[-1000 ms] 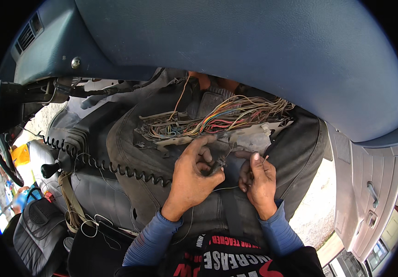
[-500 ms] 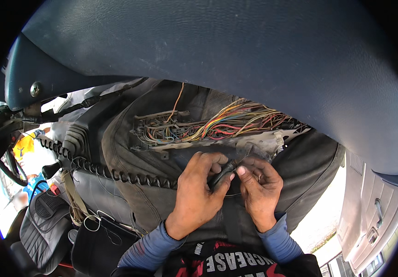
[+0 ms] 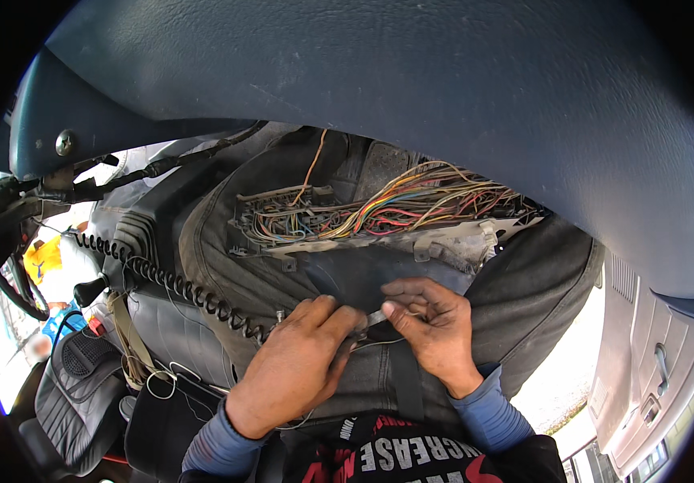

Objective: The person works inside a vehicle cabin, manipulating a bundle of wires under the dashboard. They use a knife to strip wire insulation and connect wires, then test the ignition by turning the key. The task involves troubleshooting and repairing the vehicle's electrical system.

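Over my lap, my left hand [image 3: 298,354] is closed, its fingers curled round something mostly hidden. A black coiled cord [image 3: 210,304] runs up to its outer side, and a small metal end [image 3: 280,316] sticks out behind the knuckles. My right hand [image 3: 434,332] pinches a short light grey strip [image 3: 377,317] between thumb and fingers, the strip's other end meeting the left fingertips. Below the hands hangs a thin pale wire [image 3: 383,344]. Just beyond them, a fuse-box-like panel [image 3: 347,243] lies across my thighs, crowded with coloured wires [image 3: 387,205].
A dark blue dashboard panel [image 3: 379,72] overhangs the far side. On the left are a gear lever boot [image 3: 133,233], a black knob [image 3: 89,290] and a black-grey seat pad [image 3: 81,378]. An open door [image 3: 645,362] stands at the right. One orange wire [image 3: 313,165] rises from the panel.
My left hand has moved left and nearer to me, turning so the black handle it held is hidden. The right hand has shifted slightly; a light grey strip now shows between the hands.
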Demonstrator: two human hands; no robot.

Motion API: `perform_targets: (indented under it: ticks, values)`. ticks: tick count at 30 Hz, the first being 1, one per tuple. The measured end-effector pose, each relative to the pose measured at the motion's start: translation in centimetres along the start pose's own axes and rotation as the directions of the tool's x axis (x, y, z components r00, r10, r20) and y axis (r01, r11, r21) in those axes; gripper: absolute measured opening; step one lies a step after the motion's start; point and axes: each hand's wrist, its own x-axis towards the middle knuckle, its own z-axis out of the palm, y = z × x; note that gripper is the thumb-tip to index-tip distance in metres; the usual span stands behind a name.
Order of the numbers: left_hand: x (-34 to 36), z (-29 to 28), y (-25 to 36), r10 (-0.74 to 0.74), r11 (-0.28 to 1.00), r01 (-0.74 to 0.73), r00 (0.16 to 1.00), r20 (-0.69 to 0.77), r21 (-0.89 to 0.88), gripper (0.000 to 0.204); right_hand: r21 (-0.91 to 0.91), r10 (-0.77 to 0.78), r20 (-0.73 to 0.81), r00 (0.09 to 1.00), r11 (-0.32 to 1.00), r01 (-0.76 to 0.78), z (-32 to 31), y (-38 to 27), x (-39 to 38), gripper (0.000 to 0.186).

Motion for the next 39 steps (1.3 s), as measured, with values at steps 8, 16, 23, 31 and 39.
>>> perform_targets:
  ticks: [8,16,23,31,39]
  values:
    - [-5.6,-4.9,-1.5,-0.262,0.963,0.268,0.888,0.377,0.036,0.035,-0.017,0.160,0.332,0.930,0.986,-0.164,4.9,0.8,-3.0,0.027]
    - [-3.1,-6.1,-2.0,-0.120,0.990,0.119,0.993,0.012,0.079,0.032,0.169,0.205,0.187,0.961,0.957,-0.237,1.6,0.1,-2.0,0.037]
    - [11.3,-1.5,-4.5,0.245,0.962,-0.196,0.926,-0.287,0.190,0.051,-0.522,-0.229,-0.010,0.973,0.832,0.191,-0.2,-1.9,-0.3,0.033]
    - [14.2,0.2,-6.0,0.301,0.947,-0.283,0.946,-0.118,0.150,0.044,-0.764,-0.359,-0.044,0.932,0.613,0.200,-0.8,-2.9,2.0,0.037]
    - [14.1,-1.9,-6.0,0.154,0.985,-0.147,0.984,0.087,-0.089,0.055,-0.801,-0.337,-0.021,0.941,0.569,0.186,-1.3,-1.6,2.6,0.054]
